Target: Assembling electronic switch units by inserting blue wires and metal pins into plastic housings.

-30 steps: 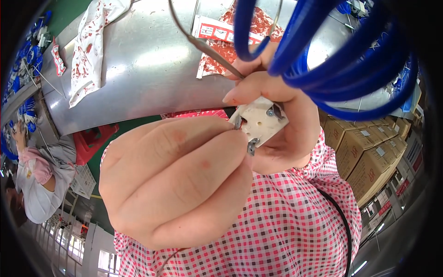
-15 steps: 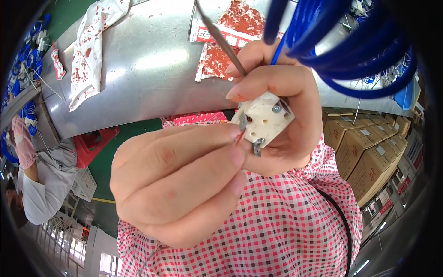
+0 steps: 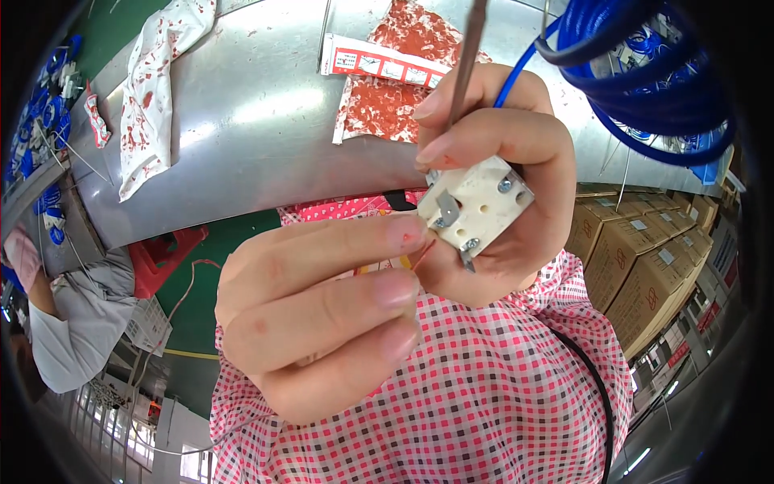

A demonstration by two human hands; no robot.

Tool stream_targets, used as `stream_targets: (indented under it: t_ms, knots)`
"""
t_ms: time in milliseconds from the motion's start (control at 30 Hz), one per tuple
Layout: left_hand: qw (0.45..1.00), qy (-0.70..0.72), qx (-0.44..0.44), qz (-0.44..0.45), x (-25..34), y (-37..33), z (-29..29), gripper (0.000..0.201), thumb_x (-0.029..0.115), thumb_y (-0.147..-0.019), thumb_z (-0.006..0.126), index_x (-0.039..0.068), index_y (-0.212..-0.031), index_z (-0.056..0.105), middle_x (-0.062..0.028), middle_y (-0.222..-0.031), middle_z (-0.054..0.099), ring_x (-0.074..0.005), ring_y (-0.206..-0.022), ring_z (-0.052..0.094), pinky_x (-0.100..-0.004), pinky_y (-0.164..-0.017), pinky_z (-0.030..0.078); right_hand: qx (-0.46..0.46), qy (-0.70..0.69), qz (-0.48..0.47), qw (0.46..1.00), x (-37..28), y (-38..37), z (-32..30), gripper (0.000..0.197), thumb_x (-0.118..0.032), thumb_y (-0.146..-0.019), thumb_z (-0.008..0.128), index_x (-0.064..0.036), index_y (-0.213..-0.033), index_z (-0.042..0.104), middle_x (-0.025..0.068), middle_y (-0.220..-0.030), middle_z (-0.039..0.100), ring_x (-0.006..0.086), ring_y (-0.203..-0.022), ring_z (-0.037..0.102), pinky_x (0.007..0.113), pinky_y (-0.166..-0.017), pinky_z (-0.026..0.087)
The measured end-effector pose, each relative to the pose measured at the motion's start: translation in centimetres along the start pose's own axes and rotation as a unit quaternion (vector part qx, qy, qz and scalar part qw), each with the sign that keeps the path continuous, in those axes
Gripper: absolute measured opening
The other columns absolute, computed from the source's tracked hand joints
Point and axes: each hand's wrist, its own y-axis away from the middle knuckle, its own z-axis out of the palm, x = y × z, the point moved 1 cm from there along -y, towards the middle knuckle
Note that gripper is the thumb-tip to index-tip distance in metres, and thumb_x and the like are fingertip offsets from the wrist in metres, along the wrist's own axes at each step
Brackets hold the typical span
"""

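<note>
My right hand [image 3: 536, 169] holds a cream-white block [image 3: 496, 198] with small screws, round holes and metal tabs. A bent metal tab [image 3: 448, 208] stands at its left side. A slim brownish metal rod [image 3: 468, 60] is pinched between that hand's thumb and finger, pointing up and away. My left hand [image 3: 322, 315] is closed, its fingertips close to the block's lower left corner. A thin red wire [image 3: 422, 253] shows at those fingertips; its hold is partly hidden. A blue strand [image 3: 516, 74] passes behind my right hand's fingers.
Blue coiled tubing [image 3: 645, 97] hangs at the upper right. Red-and-white stained packets [image 3: 379, 109] and a stained white cloth [image 3: 149, 97] lie on the metal table [image 3: 258, 145]. Cardboard boxes [image 3: 645, 266] are stacked right, a red stool [image 3: 165, 262] stands left. Another person's sleeve [image 3: 81, 331] shows far left.
My left fingertips have come away from the metal tab, which now shows uncovered on the block. My right hand with block and rod shifted slightly right; the rod tilts more upright. The blue coil swung right.
</note>
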Motion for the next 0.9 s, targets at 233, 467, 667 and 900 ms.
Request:
stream_targets:
  t_ms: [233,467,667,900]
  knots:
    - [0.998,0.008,0.056,-0.028,0.3,0.2,0.9,0.016,0.004,-0.082,0.048,-0.001,-0.096,0.041,-0.0177,-0.097,0.044,-0.0404,-0.078,0.058,-0.0463,-0.065,0.054,-0.012,0.013,-0.032,0.999,0.4,-0.1,-0.2,0.043,-0.013,-0.060,0.068,0.0053,-0.091,0.045,0.0217,-0.095,0.047,0.0143,-0.073,0.047,0.022,-0.065,0.039]
    - [0.997,-0.074,0.023,-0.013,0.0,-0.9,1.1,0.021,0.000,-0.078,0.052,-0.005,-0.094,0.038,-0.0186,-0.096,0.044,-0.0374,-0.064,0.059,-0.0406,-0.052,0.054,-0.016,0.007,-0.002,1.000,-0.1,-0.2,-0.2,0.041,-0.011,-0.060,0.066,0.0038,-0.091,0.046,0.0198,-0.094,0.048,0.0142,-0.072,0.046,0.022,-0.064,0.039]
    - [0.996,-0.043,0.061,0.043,-0.7,-0.4,0.9,0.017,0.001,-0.079,0.051,-0.001,-0.093,0.040,-0.0186,-0.096,0.044,-0.0355,-0.062,0.059,-0.0348,-0.047,0.051,-0.025,-0.014,0.024,0.999,-0.1,0.1,-0.1,0.042,-0.012,-0.061,0.068,0.0037,-0.092,0.045,0.0196,-0.097,0.046,0.0126,-0.071,0.046,0.023,-0.062,0.039]
    - [0.994,-0.097,0.046,-0.026,-2.7,0.2,-0.6,0.022,-0.001,-0.063,0.061,0.002,-0.085,0.060,-0.0114,-0.093,0.058,-0.0234,-0.073,0.058,-0.0263,-0.053,0.047,0.063,0.020,0.095,0.993,0.7,0.9,-2.6,0.036,-0.001,-0.068,0.060,0.0021,-0.099,0.042,0.0166,-0.101,0.045,0.0140,-0.078,0.049,0.024,-0.068,0.040]
